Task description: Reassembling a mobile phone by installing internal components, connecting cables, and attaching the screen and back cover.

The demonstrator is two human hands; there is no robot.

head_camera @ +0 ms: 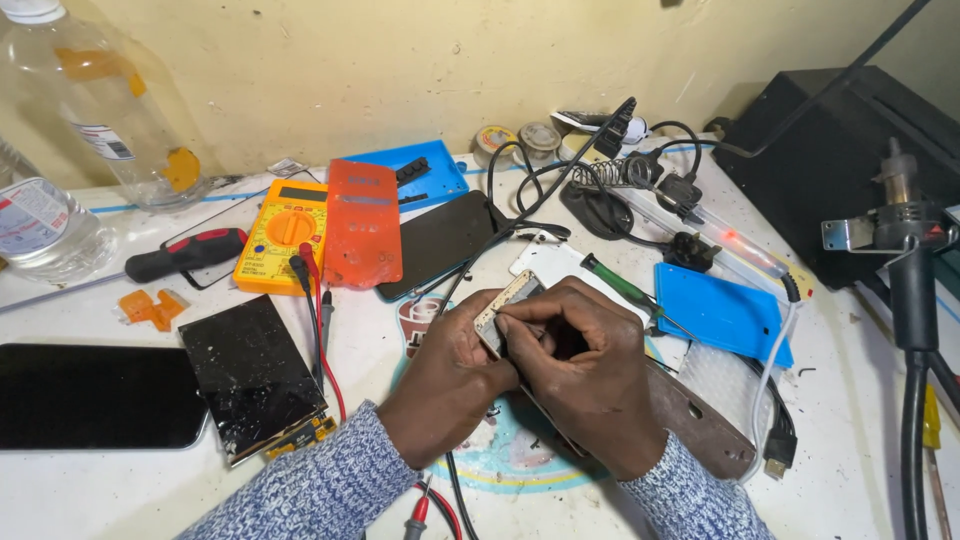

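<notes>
The left hand [450,375] was closed around a small phone [503,305], fingers curled under it and the thumb along its near edge, so that the phone's pale end stuck up and away toward the far side of the bench [860,470]. The right hand [590,370] was bunched tight, thumb and forefinger pinched together at the phone's edge; whether they held a small tool could not be told. Both wrists came in from the near edge in blue-grey knit sleeves [320,490], the hands meeting above a round printed mat [510,455] at the middle of the bench. Just beyond the right hand lay a green-handled screwdriver [615,280], and right of it a blue plate [722,312]. To the left lay a cracked screen [250,375] and a dark phone [95,395]. Farther off sat a yellow multimeter [283,235], an orange cover [362,222], and a black panel [440,242].
</notes>
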